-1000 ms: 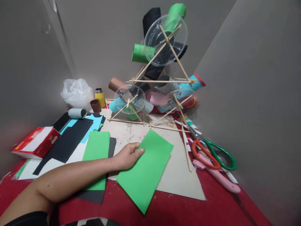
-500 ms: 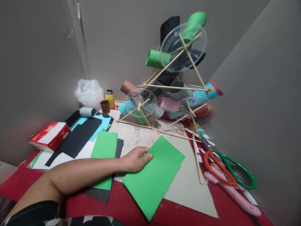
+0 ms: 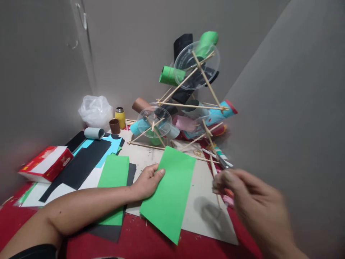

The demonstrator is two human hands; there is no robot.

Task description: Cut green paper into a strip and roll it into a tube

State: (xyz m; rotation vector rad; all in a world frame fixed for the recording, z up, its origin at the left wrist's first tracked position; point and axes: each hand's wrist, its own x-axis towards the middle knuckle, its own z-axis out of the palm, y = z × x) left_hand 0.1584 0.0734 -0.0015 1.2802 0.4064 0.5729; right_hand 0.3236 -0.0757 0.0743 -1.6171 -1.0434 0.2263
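Observation:
My left hand is closed on the left edge of a green paper sheet, thumb on top, fingers underneath. The sheet lies tilted over the cardboard. On the right is my right hand, somewhat blurred, its fingers curled and pressed together; whatever they may hold is hidden. Behind that hand, the scissors show only a bit of metal blade and a scrap of orange handle. Another green paper piece rests on dark paper by my left forearm.
Stick frames carry clear plastic discs with coloured paper tubes at the back. Left are a red tissue pack, black paper strips and a grey paper tube. A yellow bottle and plastic bag stand behind. Walls enclose the table.
My right hand has come into view from the right, over the scissors. The green sheet in my left hand has turned and now stands more upright in view. The view has shifted a little.

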